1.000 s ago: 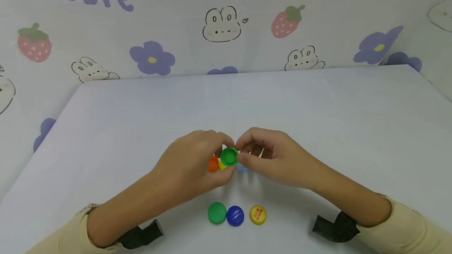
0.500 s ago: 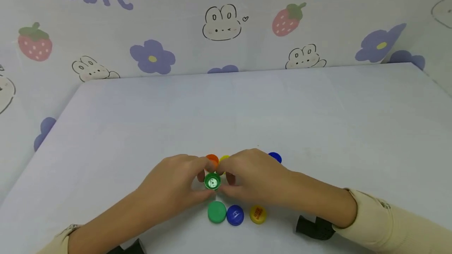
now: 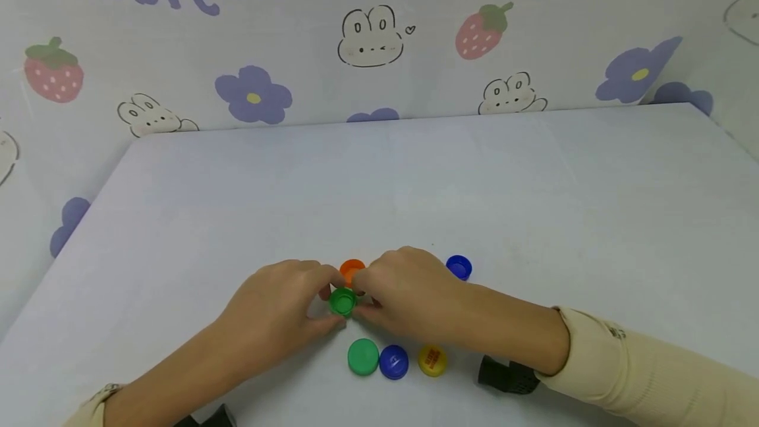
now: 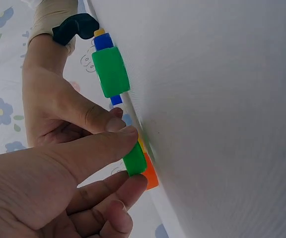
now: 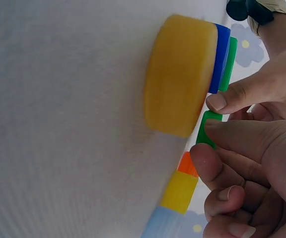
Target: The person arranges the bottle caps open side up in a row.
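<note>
A small green bottle cap (image 3: 342, 302), its hollow side up, is low over the white table between my two hands. My left hand (image 3: 269, 302) pinches it from the left between thumb and forefinger. From the right, my right hand (image 3: 415, 292) has its thumb and forefinger on the same cap (image 5: 208, 130). An orange bottle cap (image 3: 352, 270) lies just behind it, partly covered by the right fingers. In the right wrist view a yellow cap (image 5: 180, 191) and a light blue cap (image 5: 163, 222) follow the orange one; the right hand hides both in the head view.
Nearer to me lie a larger green cap (image 3: 363, 357), a blue cap (image 3: 394, 362) and a yellow cap with red print (image 3: 433, 360), tops up. A second blue cap (image 3: 459, 267), hollow side up, sits behind the right wrist. A patterned cloth (image 3: 415, 84) hangs behind the table.
Both hands have come down and to the left with the green cap, from above the back row to just in front of the orange cap. The near-row caps have stayed in place.
</note>
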{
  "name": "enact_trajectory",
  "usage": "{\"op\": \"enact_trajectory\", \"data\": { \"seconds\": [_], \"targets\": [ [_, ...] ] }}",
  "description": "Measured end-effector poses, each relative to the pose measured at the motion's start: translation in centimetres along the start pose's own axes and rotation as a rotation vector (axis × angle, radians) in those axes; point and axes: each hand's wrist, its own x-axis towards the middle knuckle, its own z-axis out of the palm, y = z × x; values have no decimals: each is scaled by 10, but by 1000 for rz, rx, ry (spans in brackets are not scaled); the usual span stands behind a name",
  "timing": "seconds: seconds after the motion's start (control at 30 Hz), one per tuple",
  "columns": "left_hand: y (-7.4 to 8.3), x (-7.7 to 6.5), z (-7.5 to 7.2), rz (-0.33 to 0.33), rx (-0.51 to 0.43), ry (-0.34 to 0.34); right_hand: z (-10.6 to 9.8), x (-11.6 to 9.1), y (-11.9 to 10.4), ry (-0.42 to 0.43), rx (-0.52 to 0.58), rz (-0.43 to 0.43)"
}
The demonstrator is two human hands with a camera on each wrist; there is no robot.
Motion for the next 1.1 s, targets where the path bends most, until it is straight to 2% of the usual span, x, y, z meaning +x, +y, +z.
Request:
{"op": "enact_trajectory", "data": {
  "seconds": [0.3, 0.6, 0.8, 0.97, 1.1],
  "targets": [
    [-2, 1, 1, -19, -8, -12, -1, -2, 1, -56, -24, 11],
    [-5, 1, 2, 8, -5, 0, 0, -3, 1, -66, -4, 34],
    [-4, -3, 1, -27, 4, -8, -1, -7, 1, -59, -5, 8],
    [4, -9, -4, -72, -55, -101, -5, -20, 1, -30, -18, -7],
    [7, -15, -2, -34, -63, -189, -6, -31, -2, -30, -41, -14]
  ]
}}
